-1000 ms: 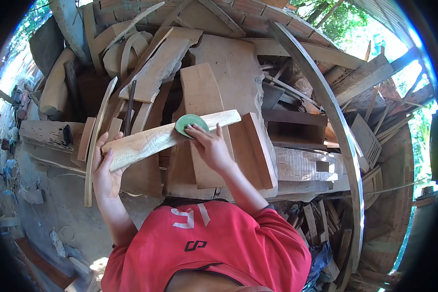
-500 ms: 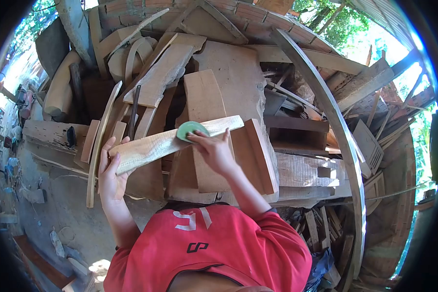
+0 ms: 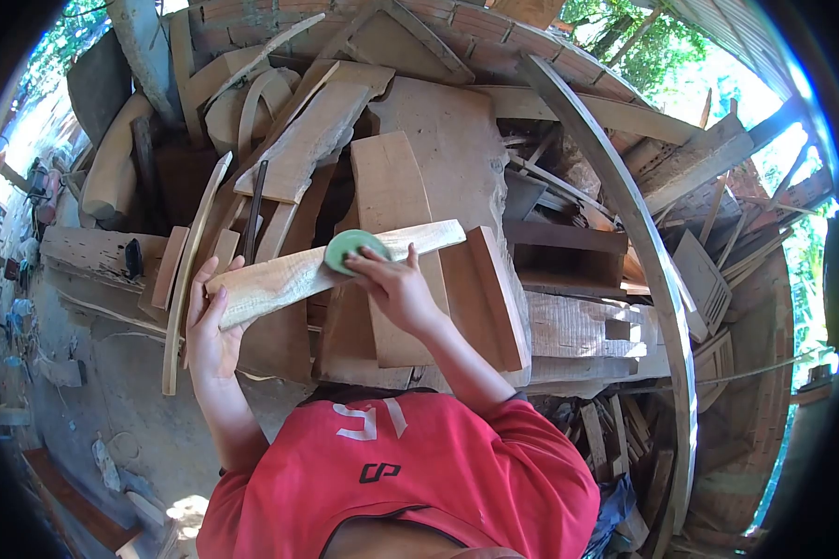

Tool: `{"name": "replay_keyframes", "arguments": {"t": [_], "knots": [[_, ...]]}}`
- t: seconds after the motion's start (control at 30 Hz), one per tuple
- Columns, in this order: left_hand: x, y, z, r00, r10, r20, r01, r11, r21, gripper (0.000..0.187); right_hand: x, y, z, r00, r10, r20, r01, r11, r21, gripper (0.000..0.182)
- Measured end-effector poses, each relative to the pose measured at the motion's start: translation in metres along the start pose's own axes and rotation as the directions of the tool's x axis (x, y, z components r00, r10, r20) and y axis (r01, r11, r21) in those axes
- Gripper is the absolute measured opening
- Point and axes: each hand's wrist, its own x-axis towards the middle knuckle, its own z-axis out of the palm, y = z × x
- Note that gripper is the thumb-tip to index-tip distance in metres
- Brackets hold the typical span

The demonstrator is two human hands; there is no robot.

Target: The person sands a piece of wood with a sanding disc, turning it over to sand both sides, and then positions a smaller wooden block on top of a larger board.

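Green and round, the disc [image 3: 347, 250] sits flat on a pale wooden strip [image 3: 280, 284], held there by the fingers of my right hand [image 3: 393, 285], one finger lifted off to the side. My left hand [image 3: 214, 326] is clasped around the strip's left end, thumb on its face. The strip slants, right end higher, in front of a broad board [image 3: 389, 182]; the disc lies near its middle. Just left of my left hand stands a thin curved slat [image 3: 176, 317], and above the strip leans a dark rod [image 3: 255, 210]. A thick-edged board [image 3: 494, 298] is at the strip's right end. Behind these lies a wide slab [image 3: 447, 121] with a rough right edge. My red shirt [image 3: 494, 466] fills the bottom. Farther right, a long bowed beam [image 3: 675, 307] arcs down past a scrap heap [image 3: 595, 438]; a brick wall [image 3: 503, 30] runs along the back.
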Motion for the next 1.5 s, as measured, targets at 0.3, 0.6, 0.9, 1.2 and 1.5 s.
{"name": "replay_keyframes", "arguments": {"t": [0.3, 0.6, 0.9, 1.2, 1.5], "knots": [[-0.005, -0.004, -0.007, 1.000, -0.013, -0.005, 0.013, 1.000, -0.008, 0.039, -0.001, 0.123, -0.047, 0.882, 0.416, -0.221, -0.457, 0.869, -0.191, 0.027], [-0.005, -0.005, -0.008, 1.000, 0.019, -0.012, -0.018, 0.998, 0.064, 0.038, 0.003, 0.009, -0.008, 0.996, 0.018, 0.086, -0.007, 0.992, -0.125, 0.034], [-0.009, -0.010, -0.010, 0.996, 0.085, -0.017, -0.083, 0.992, 0.091, 0.037, 0.001, 0.121, -0.072, 0.897, 0.383, -0.220, -0.431, 0.867, -0.251, 0.027], [-0.019, 0.015, 0.009, 0.780, 0.323, 0.537, -0.550, 0.763, 0.340, 0.039, 0.023, 0.071, -0.062, 0.845, 0.446, -0.294, -0.469, 0.883, -0.010, 0.024], [-0.027, 0.038, 0.010, 0.829, 0.144, 0.541, -0.533, 0.497, 0.684, 0.037, -0.006, 0.008, -0.041, 0.987, -0.141, -0.077, 0.134, 0.987, -0.088, 0.031]]}}
